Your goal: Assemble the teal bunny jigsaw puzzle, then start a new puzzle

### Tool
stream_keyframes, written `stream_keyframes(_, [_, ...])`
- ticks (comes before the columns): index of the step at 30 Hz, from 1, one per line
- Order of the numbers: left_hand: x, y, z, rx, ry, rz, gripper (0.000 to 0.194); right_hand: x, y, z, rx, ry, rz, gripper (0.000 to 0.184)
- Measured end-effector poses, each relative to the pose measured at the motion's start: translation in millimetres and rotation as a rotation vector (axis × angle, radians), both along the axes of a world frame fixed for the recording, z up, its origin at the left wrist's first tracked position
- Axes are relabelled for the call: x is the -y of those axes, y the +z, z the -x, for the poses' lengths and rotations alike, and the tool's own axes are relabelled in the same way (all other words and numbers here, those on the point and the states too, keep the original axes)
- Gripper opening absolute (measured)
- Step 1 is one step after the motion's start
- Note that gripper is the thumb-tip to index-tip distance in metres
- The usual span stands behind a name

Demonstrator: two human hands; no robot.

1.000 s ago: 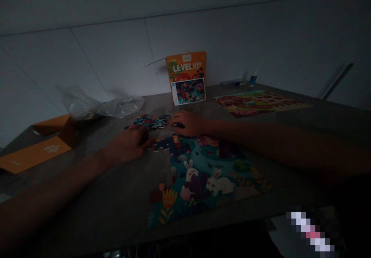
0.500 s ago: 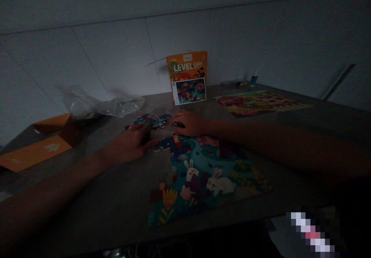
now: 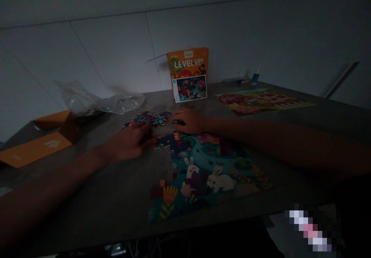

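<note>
A partly assembled jigsaw puzzle [image 3: 203, 173] with white rabbits and flowers lies on the grey table, its left side stepped and uneven. My left hand [image 3: 130, 140] rests palm down left of its upper edge, fingers apart. Its thumb is close to the puzzle's upper left corner, and its fingertips reach the loose puzzle pieces [image 3: 159, 119] behind. My right hand [image 3: 191, 121] is just above the puzzle's top edge with fingers curled in. A small dark shape shows between its thumb and fingers; dim light hides what it is.
An orange "LEVEL UP!" box [image 3: 203, 62] stands at the back with a picture card [image 3: 190, 89] leaning on it. Another puzzle [image 3: 263, 101] lies back right, near a small bottle [image 3: 255, 78]. Clear plastic bags [image 3: 121, 102] and an opened orange box [image 3: 37, 147] are left.
The view has tilted slightly, so the scene sits a little higher. Both hands stay in nearly the same places; my left thumb has drawn back slightly from the puzzle's edge.
</note>
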State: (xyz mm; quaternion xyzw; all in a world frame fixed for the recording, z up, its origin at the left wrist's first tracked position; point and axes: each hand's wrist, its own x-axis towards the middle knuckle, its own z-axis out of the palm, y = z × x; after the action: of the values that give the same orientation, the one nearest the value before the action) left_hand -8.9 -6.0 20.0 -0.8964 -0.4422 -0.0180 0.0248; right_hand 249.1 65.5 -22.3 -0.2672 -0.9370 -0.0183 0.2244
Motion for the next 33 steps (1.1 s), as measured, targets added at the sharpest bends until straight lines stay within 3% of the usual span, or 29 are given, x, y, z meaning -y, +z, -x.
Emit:
stream_keyframes(14, [0.4,-1.3,-0.4,-0.018,-0.003,-0.011,0.039,-1.6,-1.1,0.2,0.004,-0.008,-0.009,0.024])
stream_keyframes(21, [11.9,-3.5,-6.4,-0.112,-0.083,-0.092,0.039,-2.2,-0.8,-0.1,0.004,-0.004,0.000,0.024])
stream_keyframes(27, [7.1,2.2,-1.6,-0.073,-0.043,-0.010,0.041,-2.8,-1.5,-0.1,0.001,-0.016,0.006,0.024])
stream_keyframes(33, [5.4,10.0,2.4,-0.046,-0.054,0.061,0.029,-0.9,-0.4,-0.4,-0.002,-0.006,0.005,0.024])
